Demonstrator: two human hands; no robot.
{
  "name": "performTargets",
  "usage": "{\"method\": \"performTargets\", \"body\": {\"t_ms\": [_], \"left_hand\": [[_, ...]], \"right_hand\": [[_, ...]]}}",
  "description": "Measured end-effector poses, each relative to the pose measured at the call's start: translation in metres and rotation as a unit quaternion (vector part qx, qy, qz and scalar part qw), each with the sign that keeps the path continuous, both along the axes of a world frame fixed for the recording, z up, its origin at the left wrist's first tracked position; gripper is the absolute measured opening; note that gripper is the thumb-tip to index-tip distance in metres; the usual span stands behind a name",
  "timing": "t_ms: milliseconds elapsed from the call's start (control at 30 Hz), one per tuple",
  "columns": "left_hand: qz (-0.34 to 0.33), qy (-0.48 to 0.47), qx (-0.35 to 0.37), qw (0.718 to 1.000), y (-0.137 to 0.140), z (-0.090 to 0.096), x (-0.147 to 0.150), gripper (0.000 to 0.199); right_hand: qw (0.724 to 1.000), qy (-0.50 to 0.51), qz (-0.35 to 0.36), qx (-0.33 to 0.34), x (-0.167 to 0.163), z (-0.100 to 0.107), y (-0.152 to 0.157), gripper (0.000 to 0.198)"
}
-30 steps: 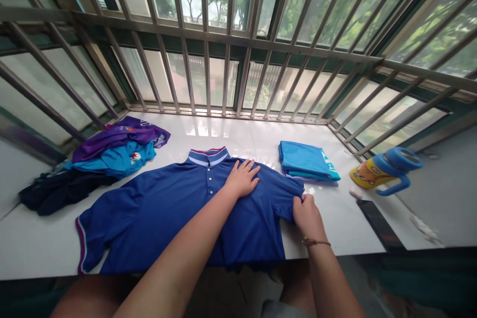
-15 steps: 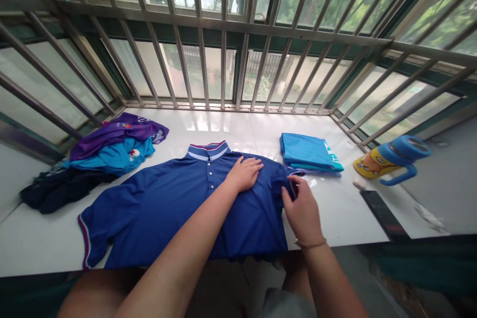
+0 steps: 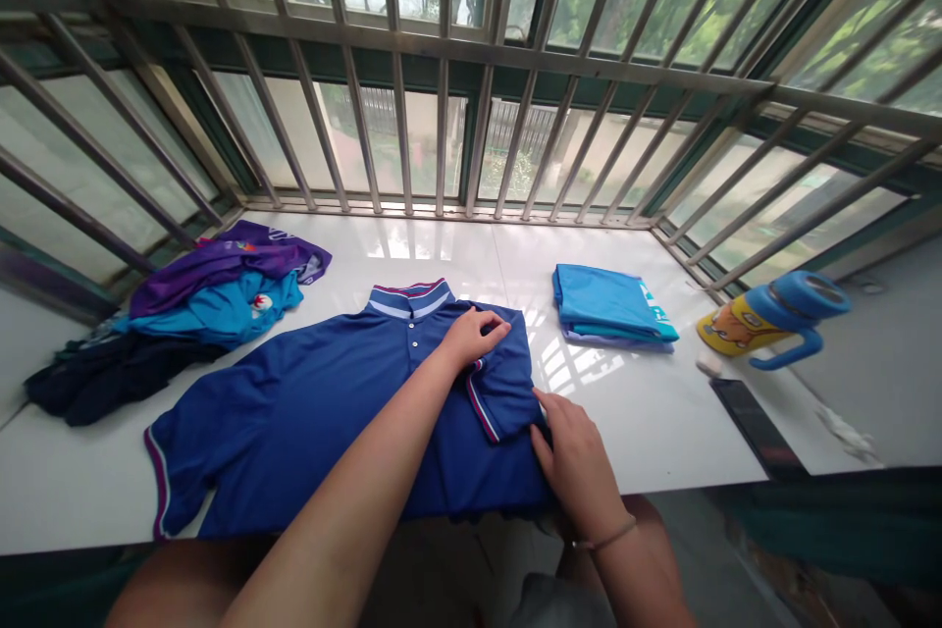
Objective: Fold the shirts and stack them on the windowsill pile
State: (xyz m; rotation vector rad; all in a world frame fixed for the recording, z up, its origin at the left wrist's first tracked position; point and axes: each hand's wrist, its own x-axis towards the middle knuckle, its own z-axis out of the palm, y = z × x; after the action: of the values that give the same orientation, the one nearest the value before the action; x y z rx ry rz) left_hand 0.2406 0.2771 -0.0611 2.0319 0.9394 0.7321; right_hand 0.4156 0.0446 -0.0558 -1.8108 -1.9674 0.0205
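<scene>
A dark blue polo shirt (image 3: 331,402) lies front up, its striped collar pointing toward the window. The sleeve (image 3: 500,392) on its right side is folded inward over the chest, with the striped cuff showing. My left hand (image 3: 475,336) rests near that shoulder, thumb and fingers curled together in a pinch at the fabric. At the shirt's right side edge, my right hand (image 3: 578,446) has the cloth between thumb and fingers. The other sleeve (image 3: 183,456) is spread out to the left.
A heap of crumpled purple, blue and dark clothes (image 3: 198,304) lies at left. Folded blue clothes (image 3: 610,302) are stacked at right, beside a yellow and blue bottle (image 3: 758,319) and a black phone (image 3: 758,427). Metal bars (image 3: 442,137) stand behind the white ledge (image 3: 471,250).
The right sleeve has been folded inward onto the shirt. My right hand has moved down to the shirt's side edge. My left hand has gone from lying flat to curled fingers.
</scene>
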Motion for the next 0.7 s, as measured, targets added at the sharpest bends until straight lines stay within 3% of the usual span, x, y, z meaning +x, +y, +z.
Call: {"method": "performTargets", "body": {"t_ms": [133,300,367,433,500,567,700], "left_hand": [[-0.031,-0.004,-0.033,0.999,0.006,0.0,0.0,0.024],[-0.055,0.009,-0.11,0.992,0.012,0.019,-0.008,0.024],[-0.051,0.02,-0.067,0.996,0.005,0.03,-0.015,0.025],[-0.076,0.039,0.029,0.996,-0.009,0.038,-0.025,0.027],[-0.123,0.088,0.11,0.982,-0.029,0.041,-0.036,0.026],[-0.134,0.177,0.146,0.964,-0.049,0.038,-0.049,0.026],[-0.019,0.3,0.133,0.944,-0.084,0.029,-0.096,0.041]], "right_hand": [[0.998,0.023,-0.048,-0.021,0.008,-0.011,-0.003,0.026],[0.998,0.031,-0.052,0.018,0.01,-0.023,-0.004,0.022],[0.998,0.035,-0.048,0.033,0.01,-0.025,-0.004,0.02],[0.997,0.036,-0.045,0.042,0.011,-0.026,-0.005,0.019],[0.997,0.033,-0.043,0.047,0.011,-0.025,-0.005,0.019],[0.997,0.029,-0.041,0.052,0.011,-0.024,-0.005,0.02],[0.996,0.024,-0.025,0.079,0.013,-0.025,-0.006,0.021]]}}
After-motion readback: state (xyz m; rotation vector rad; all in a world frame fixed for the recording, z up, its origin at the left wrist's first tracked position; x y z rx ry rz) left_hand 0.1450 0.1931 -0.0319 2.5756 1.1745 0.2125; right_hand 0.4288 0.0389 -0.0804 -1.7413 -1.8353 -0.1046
